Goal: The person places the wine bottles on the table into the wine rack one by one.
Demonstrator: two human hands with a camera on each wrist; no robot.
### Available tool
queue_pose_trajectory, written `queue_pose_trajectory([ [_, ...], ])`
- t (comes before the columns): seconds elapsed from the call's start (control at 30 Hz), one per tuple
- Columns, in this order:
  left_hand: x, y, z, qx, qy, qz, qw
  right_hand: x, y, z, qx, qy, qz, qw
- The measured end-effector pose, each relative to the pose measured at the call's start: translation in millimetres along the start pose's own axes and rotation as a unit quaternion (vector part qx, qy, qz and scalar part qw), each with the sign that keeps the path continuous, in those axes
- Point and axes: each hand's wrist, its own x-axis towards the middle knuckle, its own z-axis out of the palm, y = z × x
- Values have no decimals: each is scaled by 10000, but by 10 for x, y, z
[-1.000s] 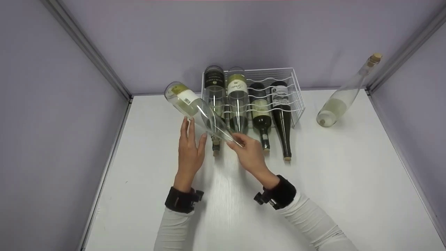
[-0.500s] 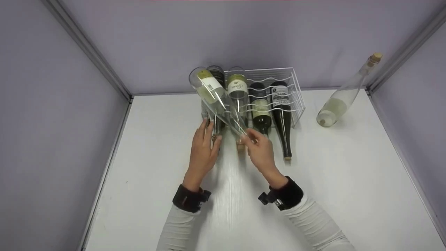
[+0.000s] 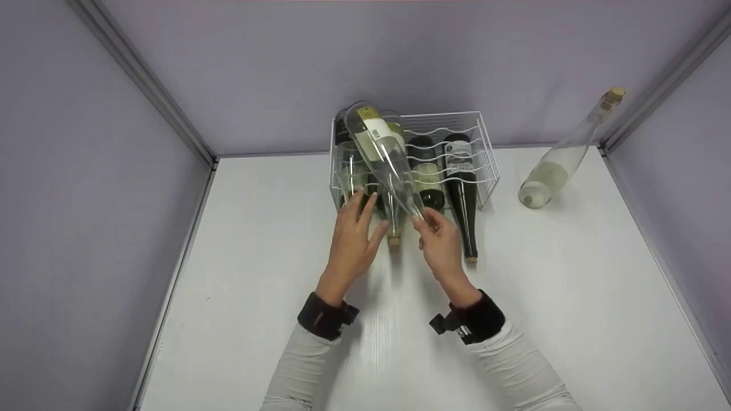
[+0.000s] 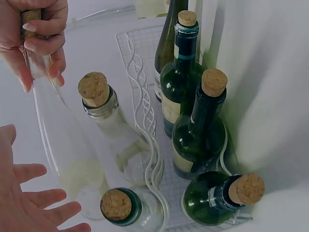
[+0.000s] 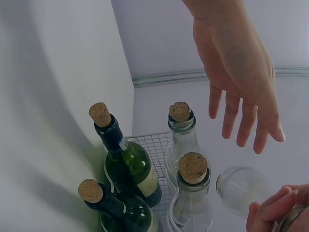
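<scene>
My right hand [image 3: 442, 245] grips the neck of a clear glass bottle [image 3: 385, 154] with a green-and-white label. The bottle slants over the white wire rack [image 3: 490, 160], base up and to the left. In the left wrist view the held bottle [image 4: 67, 145] has a cork [image 4: 30, 21] between the right fingers. My left hand [image 3: 353, 240] has its fingers spread in front of the rack's left side, near a clear bottle [image 3: 351, 162]; whether it touches that bottle cannot be told. The right wrist view has the left hand [image 5: 241, 77] holding nothing.
The rack also carries another clear corked bottle [image 3: 393, 225], a dark bottle with a pale label [image 3: 427, 177] and a long dark bottle [image 3: 467, 211]. Green bottles [image 4: 203, 130] show on a lower level. At right, a corked clear bottle [image 3: 557, 160] stands upright on the white table [image 3: 571, 274].
The held bottle has moved right, from left of the rack to over its left half, and turned steeper. Both hands have shifted right with it. The racked bottles look unmoved.
</scene>
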Motion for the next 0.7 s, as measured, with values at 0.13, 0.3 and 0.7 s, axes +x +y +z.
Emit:
queue_pose_trajectory([
  [0.13,41,41,46,114,-116,149,9998,23,6,-49,79,86,142,9998],
  [0.3,83,83,100,208,-293,246,9991,59,24,-119,246,166,329,9990],
  [0.7,146,192,168,422,-786,117,9959,131,130,-251,230,446,336,9982],
])
